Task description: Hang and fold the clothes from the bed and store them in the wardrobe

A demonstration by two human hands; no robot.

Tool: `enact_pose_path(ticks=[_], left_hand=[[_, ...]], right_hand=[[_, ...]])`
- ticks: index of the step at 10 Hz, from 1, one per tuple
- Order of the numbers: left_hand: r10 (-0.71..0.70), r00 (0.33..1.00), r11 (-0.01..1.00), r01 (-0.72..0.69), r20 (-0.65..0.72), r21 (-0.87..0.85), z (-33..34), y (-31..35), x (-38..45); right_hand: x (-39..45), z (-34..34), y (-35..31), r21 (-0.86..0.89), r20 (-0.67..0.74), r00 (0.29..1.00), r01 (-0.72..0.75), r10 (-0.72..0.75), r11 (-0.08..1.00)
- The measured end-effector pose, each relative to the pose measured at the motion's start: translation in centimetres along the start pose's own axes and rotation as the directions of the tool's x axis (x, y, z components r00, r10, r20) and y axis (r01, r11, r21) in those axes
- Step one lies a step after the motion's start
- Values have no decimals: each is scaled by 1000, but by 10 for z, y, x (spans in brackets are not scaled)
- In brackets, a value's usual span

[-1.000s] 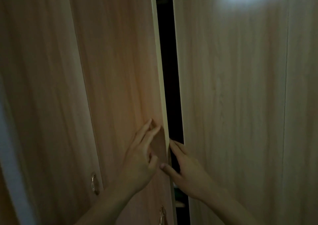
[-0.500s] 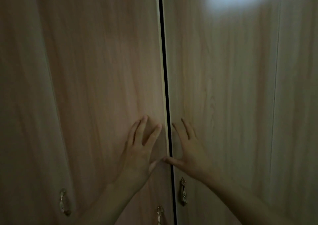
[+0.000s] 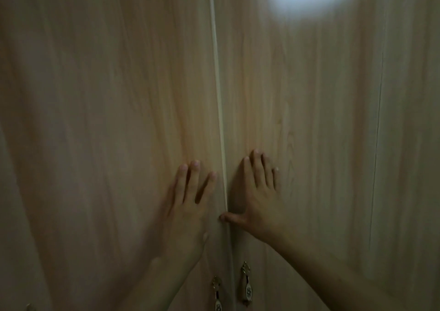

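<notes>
Left hand (image 3: pixel 188 206) and right hand (image 3: pixel 258 198) lie flat on the wardrobe doors (image 3: pixel 107 120), fingers spread; two handles (image 3: pixel 246 284) hang below the fingers.

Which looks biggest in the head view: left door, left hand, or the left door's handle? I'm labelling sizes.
1. Left door, much of the frame.
2. Left hand, flat on it.
3. Left door's handle, partly cut off at the bottom edge.

From my feed I see two bare hands and forearms in dim light, with no sleeves, rings, watch or bands on them. The left hand (image 3: pixel 188 206), left of the wardrobe's centre seam (image 3: pixel 217 91), has short, pale, unpainted nails. The right hand (image 3: pixel 256 198), right of that seam, is slim-fingered, its forearm uncovered to the frame edge.
</notes>
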State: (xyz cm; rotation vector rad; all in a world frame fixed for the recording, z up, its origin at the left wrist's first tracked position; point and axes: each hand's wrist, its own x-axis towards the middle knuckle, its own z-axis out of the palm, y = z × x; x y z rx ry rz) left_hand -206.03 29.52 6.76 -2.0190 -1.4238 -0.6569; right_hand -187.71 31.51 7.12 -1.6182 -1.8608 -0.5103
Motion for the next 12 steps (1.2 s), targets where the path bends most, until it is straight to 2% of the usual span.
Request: enact_pose_path(ticks=[3, 6, 8, 10, 11, 12], left_hand=[[-26, 988, 999, 21, -152, -33, 33, -1, 23], [-55, 995, 998, 54, -87, -10, 27, 2, 20], [13, 1000, 997, -13, 7, 82, 10, -4, 17], [9, 992, 988, 10, 125, -151, -17, -5, 1], [22, 971, 939, 62, 238, -340, -14, 2, -18], [37, 960, 897, 91, 277, -433, -14, 6, -38]], right_hand=[[7, 30, -2, -67, -137, 990, -37, 27, 997], [7, 30, -1, -42, -166, 986, -35, 27, 999], [1, 14, -4, -27, -98, 995, -31, 28, 999], [-9, -31, 2, -38, -3, 1000, -6, 5, 999], [-19, -48, 6, -34, 10, 1000, -17, 17, 999], [-33, -53, 2, -59, 41, 998, -53, 55, 997]])
